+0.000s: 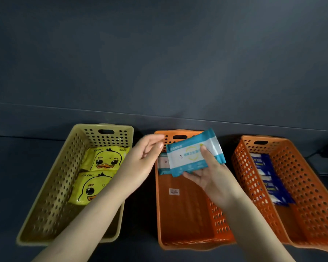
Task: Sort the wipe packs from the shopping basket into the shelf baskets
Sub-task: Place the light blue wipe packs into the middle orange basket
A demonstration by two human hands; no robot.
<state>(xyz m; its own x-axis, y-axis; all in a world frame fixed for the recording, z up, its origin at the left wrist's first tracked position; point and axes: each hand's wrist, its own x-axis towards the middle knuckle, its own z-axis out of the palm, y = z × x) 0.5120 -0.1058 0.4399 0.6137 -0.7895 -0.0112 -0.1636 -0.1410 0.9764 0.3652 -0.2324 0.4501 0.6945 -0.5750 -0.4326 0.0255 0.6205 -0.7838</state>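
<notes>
My right hand (204, 173) holds a teal-and-white wipe pack (191, 156) above the middle orange basket (186, 214), thumb on top and fingers beneath. Another teal-and-white pack (163, 165) lies in that basket, mostly hidden behind the held one. My left hand (146, 157) hovers just left of the held pack with relaxed fingers, holding nothing. The yellow basket (51, 195) on the left contains two yellow duck packs (102, 159). The right orange basket (311, 201) contains dark blue packs (269, 178). The shopping basket is out of view.
The three baskets stand side by side on a dark shelf surface (17, 167), with a dark back wall (159, 63) behind them. Narrow gaps separate the baskets.
</notes>
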